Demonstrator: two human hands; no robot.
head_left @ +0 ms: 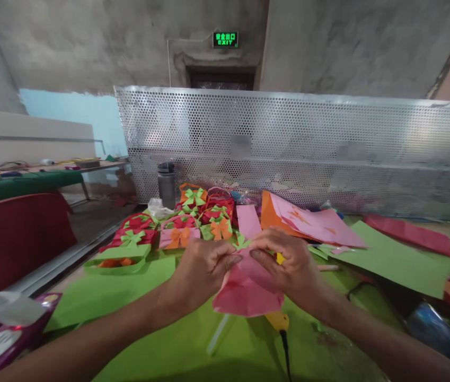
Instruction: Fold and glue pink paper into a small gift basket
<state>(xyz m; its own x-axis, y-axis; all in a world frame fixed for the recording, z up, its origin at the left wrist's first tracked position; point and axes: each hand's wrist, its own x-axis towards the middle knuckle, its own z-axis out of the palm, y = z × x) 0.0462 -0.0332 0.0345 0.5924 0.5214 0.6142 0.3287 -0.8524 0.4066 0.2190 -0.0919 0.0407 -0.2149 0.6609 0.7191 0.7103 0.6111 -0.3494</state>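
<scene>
A pink bag (248,294), seemingly of felt or paper, is held up over the table in front of me. My left hand (212,265) pinches its top edge between thumb and fingers. On the other side my right hand (284,260) grips the same edge, thumb towards the left thumb. A small green bow (241,242) shows between the fingertips; whether they touch it I cannot tell. Behind and below the bag lies a yellow glue gun (278,320), partly hidden, with a whitish glue stick (217,334) showing to the left.
Several small bags with bows (181,236) stand at the back left, near a grey bottle (166,185). Pink sheets (316,217) and a green sheet (395,260) lie right. A phone-like dark object (439,329) is at right, a purple box (18,329) at left. A perforated metal panel (288,132) borders the back.
</scene>
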